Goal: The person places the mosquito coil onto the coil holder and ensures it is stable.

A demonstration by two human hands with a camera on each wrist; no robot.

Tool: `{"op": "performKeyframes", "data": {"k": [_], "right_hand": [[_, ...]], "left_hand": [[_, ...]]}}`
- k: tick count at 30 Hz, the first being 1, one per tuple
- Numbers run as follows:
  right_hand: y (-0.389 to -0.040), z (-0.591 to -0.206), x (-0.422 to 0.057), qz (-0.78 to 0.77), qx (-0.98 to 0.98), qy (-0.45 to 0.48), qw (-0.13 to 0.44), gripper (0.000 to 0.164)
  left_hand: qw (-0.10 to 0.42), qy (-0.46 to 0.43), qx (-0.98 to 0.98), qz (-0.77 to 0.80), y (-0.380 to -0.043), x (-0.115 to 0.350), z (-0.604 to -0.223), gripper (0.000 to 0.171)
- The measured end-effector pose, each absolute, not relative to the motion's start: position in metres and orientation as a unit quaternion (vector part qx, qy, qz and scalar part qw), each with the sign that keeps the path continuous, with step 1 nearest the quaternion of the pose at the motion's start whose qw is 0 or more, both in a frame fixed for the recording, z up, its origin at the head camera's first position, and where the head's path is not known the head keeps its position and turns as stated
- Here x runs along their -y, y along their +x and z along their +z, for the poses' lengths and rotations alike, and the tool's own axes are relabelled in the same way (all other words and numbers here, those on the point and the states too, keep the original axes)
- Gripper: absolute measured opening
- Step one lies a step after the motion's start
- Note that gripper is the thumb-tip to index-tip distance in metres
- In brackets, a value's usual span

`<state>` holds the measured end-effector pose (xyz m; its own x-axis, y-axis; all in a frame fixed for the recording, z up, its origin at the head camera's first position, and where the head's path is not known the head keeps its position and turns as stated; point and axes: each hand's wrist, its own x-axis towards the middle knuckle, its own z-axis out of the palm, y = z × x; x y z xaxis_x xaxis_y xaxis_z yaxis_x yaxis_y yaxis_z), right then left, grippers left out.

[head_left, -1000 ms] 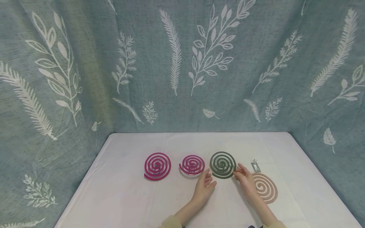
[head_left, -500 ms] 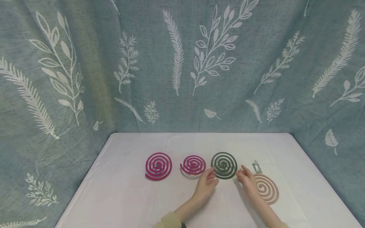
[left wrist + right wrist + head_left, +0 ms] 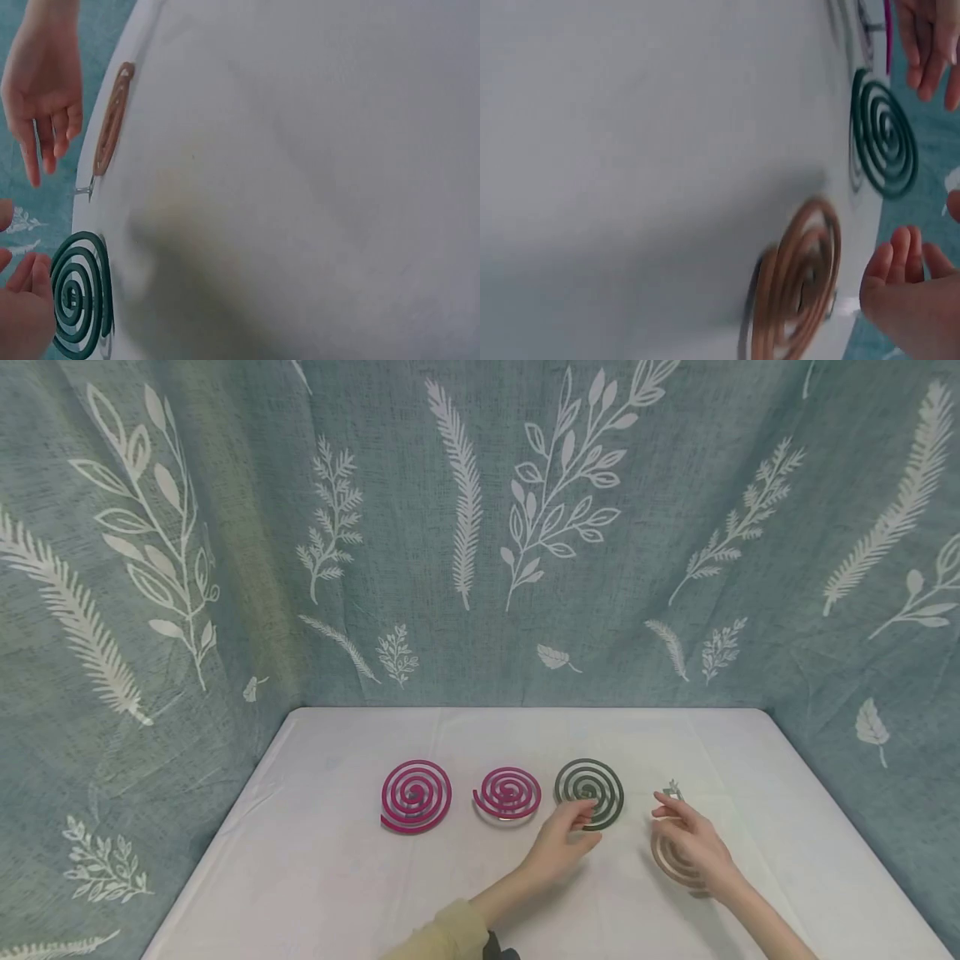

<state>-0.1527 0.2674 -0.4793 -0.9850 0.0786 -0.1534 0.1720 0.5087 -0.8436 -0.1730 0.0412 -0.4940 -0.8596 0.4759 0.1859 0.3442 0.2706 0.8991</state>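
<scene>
A dark green mosquito coil [image 3: 567,774] is raised above the table, close to my left hand [image 3: 558,843]. The left fingers are loosely bent and overlap the coil's lower rim in the head view, holding nothing. My right hand [image 3: 697,847] hovers over a brown mosquito coil [image 3: 663,864] that lies near the table's right side, hiding much of it. In the left wrist view this hand hangs apart from the brown coil [image 3: 112,124], its fingers extended. A small metal coil stand [image 3: 673,790] shows just beyond the right fingertips.
Two magenta mosquito coils stand left of the green one: one [image 3: 415,820] nearly facing the camera, the other [image 3: 507,815] more tilted. A white cloth covers the table [image 3: 315,877]. Behind hangs a blue-green curtain [image 3: 405,527] with white leaf patterns.
My right hand has left the green coil's right edge and moved right, over the brown coil. My left hand has shifted right, from beside the green coil to its lower rim.
</scene>
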Motion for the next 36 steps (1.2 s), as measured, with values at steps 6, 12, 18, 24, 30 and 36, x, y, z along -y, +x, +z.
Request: {"op": "performKeyframes", "data": {"k": [6, 12, 18, 24, 30, 36], "right_hand": [[-0.148, -0.472, -0.309, -0.445, -0.892, 0.038, 0.071, 0.06], [-0.149, -0.472, -0.343, -0.409, -0.906, 0.041, 0.096, 0.066], [-0.155, -0.478, -0.367, -0.395, -0.908, 0.028, 0.134, 0.067], [-0.161, -0.478, -0.383, -0.41, -0.896, -0.021, 0.17, 0.061], [-0.165, -0.478, -0.392, -0.426, -0.878, -0.029, 0.217, 0.06], [-0.167, -0.48, -0.399, -0.448, -0.86, -0.056, 0.236, 0.059]], "left_hand": [[0.062, 0.309, -0.819, 0.48, -0.175, -0.05, -0.49, 0.046], [0.067, 0.324, -0.826, 0.456, -0.175, -0.063, -0.489, 0.048], [0.08, 0.332, -0.834, 0.434, -0.177, -0.076, -0.491, 0.05], [0.11, 0.322, -0.837, 0.428, -0.177, -0.09, -0.493, 0.053], [0.13, 0.302, -0.843, 0.427, -0.175, -0.103, -0.496, 0.056], [0.137, 0.285, -0.858, 0.406, -0.174, -0.112, -0.504, 0.056]]}}
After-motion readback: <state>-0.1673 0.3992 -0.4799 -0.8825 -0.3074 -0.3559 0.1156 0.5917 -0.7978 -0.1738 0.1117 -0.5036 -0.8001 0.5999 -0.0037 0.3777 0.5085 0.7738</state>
